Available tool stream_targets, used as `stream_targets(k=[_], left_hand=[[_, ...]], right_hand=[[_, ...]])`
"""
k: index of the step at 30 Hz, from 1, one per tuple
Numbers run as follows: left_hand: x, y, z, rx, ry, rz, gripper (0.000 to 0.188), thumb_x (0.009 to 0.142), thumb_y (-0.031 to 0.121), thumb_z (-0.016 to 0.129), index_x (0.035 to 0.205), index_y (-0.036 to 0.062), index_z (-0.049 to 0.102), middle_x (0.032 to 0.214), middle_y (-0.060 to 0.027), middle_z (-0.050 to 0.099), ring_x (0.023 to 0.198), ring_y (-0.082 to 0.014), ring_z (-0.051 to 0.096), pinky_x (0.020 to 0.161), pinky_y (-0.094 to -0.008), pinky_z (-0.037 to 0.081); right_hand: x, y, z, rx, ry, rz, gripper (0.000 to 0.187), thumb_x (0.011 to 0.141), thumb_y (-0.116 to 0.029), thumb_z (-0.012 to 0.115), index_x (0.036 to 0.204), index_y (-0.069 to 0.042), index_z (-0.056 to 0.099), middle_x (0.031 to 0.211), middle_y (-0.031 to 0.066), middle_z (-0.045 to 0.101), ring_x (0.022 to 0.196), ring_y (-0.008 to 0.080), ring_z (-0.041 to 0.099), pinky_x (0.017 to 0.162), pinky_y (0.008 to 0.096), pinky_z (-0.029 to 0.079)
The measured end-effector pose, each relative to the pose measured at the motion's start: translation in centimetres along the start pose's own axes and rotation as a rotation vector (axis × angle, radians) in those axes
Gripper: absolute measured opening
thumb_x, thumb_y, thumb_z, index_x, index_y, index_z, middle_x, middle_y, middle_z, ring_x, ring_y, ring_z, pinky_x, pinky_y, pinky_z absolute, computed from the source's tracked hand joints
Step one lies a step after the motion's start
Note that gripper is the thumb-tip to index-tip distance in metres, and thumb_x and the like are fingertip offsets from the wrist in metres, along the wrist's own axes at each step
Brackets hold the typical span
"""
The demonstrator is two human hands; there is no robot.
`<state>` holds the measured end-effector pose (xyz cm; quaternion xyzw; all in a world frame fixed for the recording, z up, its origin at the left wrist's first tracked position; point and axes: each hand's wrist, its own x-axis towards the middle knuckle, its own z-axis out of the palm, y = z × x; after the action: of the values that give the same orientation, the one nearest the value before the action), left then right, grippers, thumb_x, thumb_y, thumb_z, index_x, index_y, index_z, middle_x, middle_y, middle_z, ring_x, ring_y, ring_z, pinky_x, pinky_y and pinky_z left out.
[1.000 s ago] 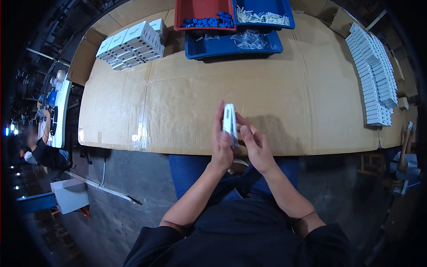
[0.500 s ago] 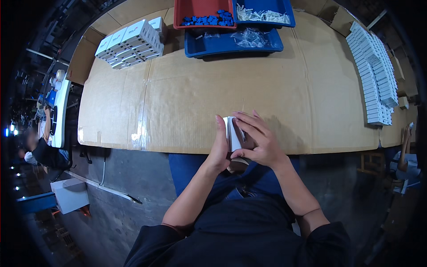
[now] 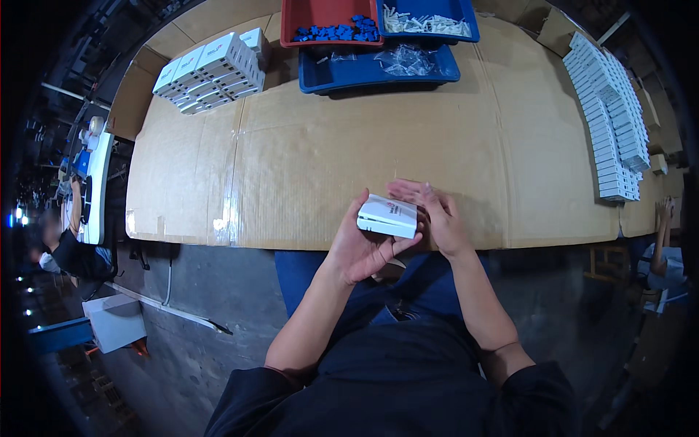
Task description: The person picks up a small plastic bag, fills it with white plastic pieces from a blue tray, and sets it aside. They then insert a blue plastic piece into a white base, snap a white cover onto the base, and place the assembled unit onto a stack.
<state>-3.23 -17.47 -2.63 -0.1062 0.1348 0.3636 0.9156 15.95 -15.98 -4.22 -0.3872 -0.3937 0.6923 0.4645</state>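
Note:
A small white cardboard box (image 3: 388, 213) with printing on its top face rests tilted in my left hand (image 3: 354, 251), just above the near edge of the table. The left thumb lies along one side of it and the fingers reach under to the other side. Beside the box, to its right, is my right hand (image 3: 444, 222), its fingers stretched out and a little blurred. No object shows in that hand, and whether its inner side touches the box is hard to see.
The table is covered with brown cardboard (image 3: 313, 160). White boxes (image 3: 211, 71) are stacked at the far left, more white boxes (image 3: 608, 120) at the right. At the back stand a red bin (image 3: 331, 11) of blue pieces, a blue bin (image 3: 473, 25) of white pieces and a blue tray (image 3: 342, 80) with clear plastic bits.
The box was held on edge between both hands; now it lies over in my left hand, printed face up. My right hand has come off it and opened out.

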Motion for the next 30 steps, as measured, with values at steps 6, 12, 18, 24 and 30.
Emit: stream_targets(k=[6, 12, 18, 24, 30], left_hand=[[0.0, -0.7, 1.1, 0.326, 0.196, 0.400, 0.060, 0.105, 0.034, 0.050, 0.151, -0.0027, 0.040, 0.142, -0.0228, 0.056, 0.134, -0.0371, 0.056, 0.117, -0.0475, 0.043], [0.1, -1.3, 0.0, 1.508, 0.102, 0.884, 0.100, 0.083, 0.020, 0.068, 0.165, -0.0007, 0.013, 0.154, -0.0213, 0.037, 0.142, -0.0339, 0.039, 0.119, -0.0418, 0.031], [0.5, -1.5, -0.3, 1.642, 0.127, 1.191, 0.103, 0.091, 0.063, 0.064, 0.158, -0.0070, 0.028, 0.142, -0.0255, 0.045, 0.131, -0.0386, 0.045, 0.110, -0.0487, 0.039], [0.3, -1.0, -1.3, 1.798, 0.123, 1.379, 0.102, 0.090, 0.078, 0.052, 0.144, -0.0083, 0.044, 0.135, -0.0270, 0.048, 0.126, -0.0409, 0.049, 0.104, -0.0509, 0.043], [0.1, -1.4, -0.9, 1.762, 0.128, 1.403, 0.093, 0.096, 0.074, 0.041, 0.138, -0.0084, 0.049, 0.128, -0.0279, 0.053, 0.118, -0.0403, 0.054, 0.097, -0.0475, 0.047]], right_hand=[[-0.8, -0.3, 0.7, -0.386, 0.224, -0.133, 0.042, 0.111, -0.032, 0.053, 0.138, -0.001, 0.064, 0.128, 0.0091, 0.070, 0.110, 0.0142, 0.066, 0.101, 0.0329, 0.050], [-1.8, -1.6, 3.7, -0.065, 0.161, 0.146, 0.050, 0.106, -0.038, 0.062, 0.138, 0.001, 0.062, 0.124, 0.0083, 0.068, 0.111, 0.0133, 0.063, 0.099, 0.0291, 0.048], [-2.6, -1.1, 7.1, 0.147, 0.170, 0.135, 0.051, 0.106, -0.028, 0.064, 0.147, 0.001, 0.054, 0.131, 0.0083, 0.066, 0.117, 0.0130, 0.061, 0.100, 0.0290, 0.049], [-3.0, 1.0, 8.9, 0.144, 0.186, -0.056, 0.048, 0.107, -0.025, 0.061, 0.146, 0.001, 0.052, 0.128, 0.0078, 0.066, 0.114, 0.0121, 0.062, 0.098, 0.0282, 0.049], [-4.2, 2.2, 9.7, 0.068, 0.232, -0.119, 0.044, 0.111, -0.026, 0.054, 0.143, 0.003, 0.058, 0.124, 0.0053, 0.067, 0.109, 0.0091, 0.059, 0.094, 0.0265, 0.048]])
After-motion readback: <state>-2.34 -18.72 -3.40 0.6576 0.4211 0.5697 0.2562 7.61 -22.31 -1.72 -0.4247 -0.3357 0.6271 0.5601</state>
